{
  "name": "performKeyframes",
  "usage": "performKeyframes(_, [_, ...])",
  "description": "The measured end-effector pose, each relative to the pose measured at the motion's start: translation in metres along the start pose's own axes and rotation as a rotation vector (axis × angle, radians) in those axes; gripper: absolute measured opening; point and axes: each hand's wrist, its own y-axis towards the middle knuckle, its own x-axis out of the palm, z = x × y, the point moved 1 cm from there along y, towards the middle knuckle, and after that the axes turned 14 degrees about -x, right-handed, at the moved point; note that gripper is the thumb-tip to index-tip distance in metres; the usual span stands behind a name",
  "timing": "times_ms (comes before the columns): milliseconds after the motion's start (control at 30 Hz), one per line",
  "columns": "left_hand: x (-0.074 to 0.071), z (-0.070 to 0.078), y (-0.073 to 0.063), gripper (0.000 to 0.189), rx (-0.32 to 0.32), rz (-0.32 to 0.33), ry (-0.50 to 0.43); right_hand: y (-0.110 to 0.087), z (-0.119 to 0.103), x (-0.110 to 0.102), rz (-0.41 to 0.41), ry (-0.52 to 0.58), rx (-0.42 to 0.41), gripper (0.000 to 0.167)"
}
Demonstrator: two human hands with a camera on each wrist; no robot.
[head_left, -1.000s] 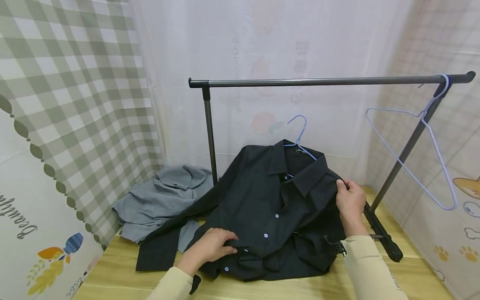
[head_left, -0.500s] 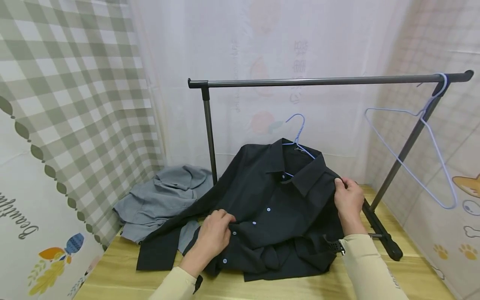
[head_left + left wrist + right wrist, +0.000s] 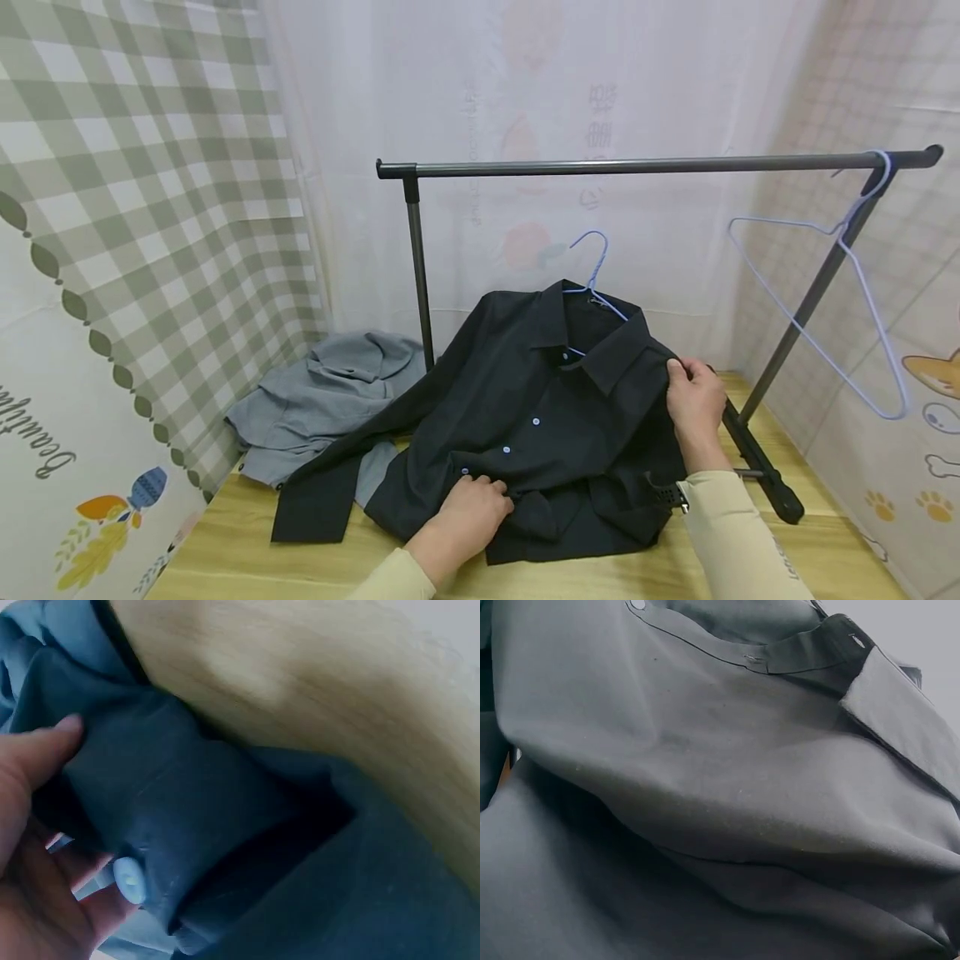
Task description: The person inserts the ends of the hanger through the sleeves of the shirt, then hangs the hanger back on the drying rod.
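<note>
A black button-up shirt [image 3: 487,400] leans on the table under the rack, with a blue wire hanger [image 3: 596,262] inside its collar. My right hand [image 3: 696,408] pinches the shoulder on the right side. Low on the shirt front, my left hand [image 3: 474,510] holds the fabric by the button strip. In the left wrist view, the thumb lies on the dark cloth and the fingers are behind a fold, beside a pale button [image 3: 130,880]. The right wrist view shows the shirt's front and collar [image 3: 907,720], but no hand.
A grey shirt [image 3: 330,400] lies crumpled on the wooden table [image 3: 240,558] at left, partly under the black sleeve. Above stands a dark metal rack [image 3: 600,167]. Another blue hanger [image 3: 813,223] hangs at its right end. Checked and white curtains enclose the table.
My left hand moved up the shirt front, lifting the button strip, then down and right to its lower part. The right hand stays at the shoulder.
</note>
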Motion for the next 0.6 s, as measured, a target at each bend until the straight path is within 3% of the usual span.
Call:
performKeyframes(67, [-0.001,-0.006,0.002,0.013,-0.018,0.025,-0.100,0.000,0.001,0.000,0.003,0.001,0.001,0.038])
performKeyframes(133, [-0.005,-0.015,0.002,0.013,-0.027,0.019,-0.278,0.000,0.001,-0.001,0.004,-0.003,0.000,0.038])
performKeyframes(267, [-0.020,-0.035,0.002,0.016,-0.042,-0.109,-0.701,0.000,0.001,-0.001,0.004,-0.005,-0.005,0.038])
performKeyframes(400, [-0.035,-0.052,0.002,0.019,-0.040,-0.222,-1.015,0.000,0.001,-0.001,0.000,0.000,0.001,0.038])
performKeyframes(500, [-0.044,-0.060,0.003,0.023,-0.056,-0.256,-1.143,0.000,0.001,-0.001,0.000,0.002,0.006,0.038])
performKeyframes(600, [-0.047,-0.063,0.004,0.020,-0.074,-0.265,-1.121,-0.001,0.001,-0.001,0.002,0.002,0.005,0.038])
